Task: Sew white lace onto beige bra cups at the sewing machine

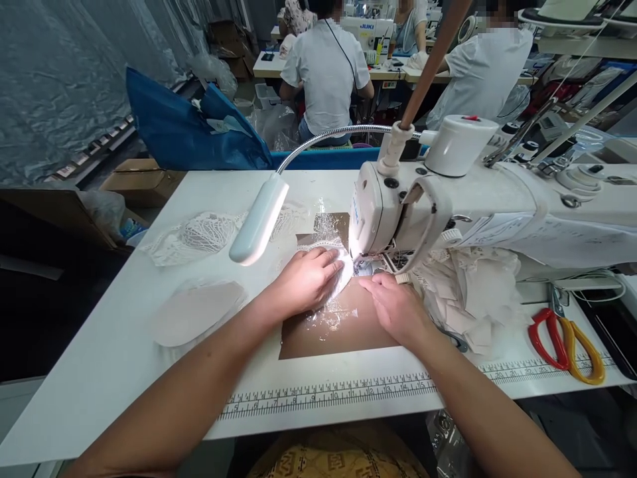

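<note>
A white sewing machine (378,206) stands over the table, its needle area lit. My left hand (311,279) lies flat, fingers stretched out, on a white lace-edged fabric piece (343,282) just left of the presser foot (365,267). Close to the foot on the right is my right hand (393,302), its thumb and fingers drawn together; whatever is between them is hidden. Under both hands a brown sheet (318,338) with clear tape covers the tabletop. Pale oval pads (199,313) and white lace pieces (206,232) lie to the left.
A lamp (259,219) on a bent metal neck hangs above the left side. White fabric pieces (472,292) are heaped right of the needle, near red-and-yellow-handled scissors (567,342). A ruler strip (338,395) runs along the front edge. Co-workers (328,73) sit behind a blue cloth (189,126).
</note>
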Tool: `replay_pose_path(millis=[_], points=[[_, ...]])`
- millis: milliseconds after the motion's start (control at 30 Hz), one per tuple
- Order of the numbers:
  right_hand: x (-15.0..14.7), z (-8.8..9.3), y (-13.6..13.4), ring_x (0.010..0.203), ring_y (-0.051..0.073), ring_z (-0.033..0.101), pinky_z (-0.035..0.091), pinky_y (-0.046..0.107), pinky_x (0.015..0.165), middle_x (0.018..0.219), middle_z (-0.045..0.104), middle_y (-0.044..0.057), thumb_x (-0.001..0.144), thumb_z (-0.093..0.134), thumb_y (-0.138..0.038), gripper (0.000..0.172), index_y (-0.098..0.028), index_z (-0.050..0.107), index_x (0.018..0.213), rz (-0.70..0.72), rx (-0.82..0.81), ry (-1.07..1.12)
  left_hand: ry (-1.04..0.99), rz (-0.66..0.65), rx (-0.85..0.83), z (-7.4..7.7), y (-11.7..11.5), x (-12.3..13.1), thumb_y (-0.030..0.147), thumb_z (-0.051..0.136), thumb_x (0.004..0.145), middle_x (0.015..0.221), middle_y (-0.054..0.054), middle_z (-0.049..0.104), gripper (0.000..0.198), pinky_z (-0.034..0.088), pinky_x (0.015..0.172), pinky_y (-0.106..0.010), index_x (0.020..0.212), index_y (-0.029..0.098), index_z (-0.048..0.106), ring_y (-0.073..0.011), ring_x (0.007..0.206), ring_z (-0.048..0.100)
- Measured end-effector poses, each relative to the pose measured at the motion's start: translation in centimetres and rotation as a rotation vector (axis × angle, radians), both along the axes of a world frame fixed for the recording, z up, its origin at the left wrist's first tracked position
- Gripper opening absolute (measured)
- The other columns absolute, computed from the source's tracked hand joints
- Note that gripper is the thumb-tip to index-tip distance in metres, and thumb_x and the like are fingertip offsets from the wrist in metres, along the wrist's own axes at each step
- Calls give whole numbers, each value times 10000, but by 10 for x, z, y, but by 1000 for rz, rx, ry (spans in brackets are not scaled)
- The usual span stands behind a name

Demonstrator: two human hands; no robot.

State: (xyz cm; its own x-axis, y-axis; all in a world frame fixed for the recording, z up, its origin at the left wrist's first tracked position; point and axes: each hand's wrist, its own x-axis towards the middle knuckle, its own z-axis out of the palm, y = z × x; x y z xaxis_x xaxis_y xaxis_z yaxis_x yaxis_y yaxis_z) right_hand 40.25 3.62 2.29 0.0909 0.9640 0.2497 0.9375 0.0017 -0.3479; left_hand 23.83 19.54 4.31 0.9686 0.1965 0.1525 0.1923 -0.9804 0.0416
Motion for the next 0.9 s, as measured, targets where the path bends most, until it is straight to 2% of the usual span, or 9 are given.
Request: replay_pose_path(millis=[167, 233, 367, 567, 733, 900], points=[[1, 0, -1, 767, 181, 577, 404, 277, 649, 973, 674, 72, 848, 406, -36, 444, -156, 654, 1196, 14, 8, 31, 23, 55, -34, 6, -14, -4, 305, 433, 963, 1055, -108, 674, 309, 517, 685, -346, 1093, 140, 660, -242, 871, 619], [0, 0, -2, 795, 191, 588, 412, 281, 668, 944, 673, 79, 854, 399, -40, 443, -144, 651, 1202, 26, 7, 29, -38, 24, -64, 5, -18, -3, 278, 437, 960, 1067, -102, 681, 302, 522, 713, -347, 1091, 133, 667, -239, 881, 613], [-1, 0, -3, 730, 183, 562, 389, 283, 648, 877, 657, 76, 853, 403, -52, 409, -145, 672, 1147, 44, -2, -6, -132, -83, -140, -4, -21, 2, 232, 444, 955, 1173, -108, 668, 307, 517, 837, -382, 1129, 108, 665, -253, 990, 591], [-3, 3, -2, 684, 169, 514, 314, 292, 604, 874, 638, 62, 843, 425, -57, 365, -181, 682, 1070, 22, -60, -59, -122, -63, -148, -13, -27, 6, 206, 458, 942, 1236, -128, 643, 322, 510, 842, -428, 1184, 103, 642, -277, 1039, 575], [-4, 3, -3, 661, 165, 483, 283, 299, 593, 817, 611, 48, 837, 435, -59, 348, -192, 685, 1038, 32, -70, -103, -116, -55, -156, -9, -28, 5, 214, 458, 945, 1219, -140, 641, 307, 503, 856, -434, 1164, 111, 647, -276, 1039, 580], [-1, -1, -6, 696, 167, 518, 326, 289, 612, 847, 634, 61, 839, 420, -54, 377, -172, 684, 1081, 62, -24, -42, -145, -178, -245, -1, -20, -3, 249, 441, 964, 1074, -133, 668, 288, 503, 839, -379, 1077, 118, 672, -236, 979, 609]])
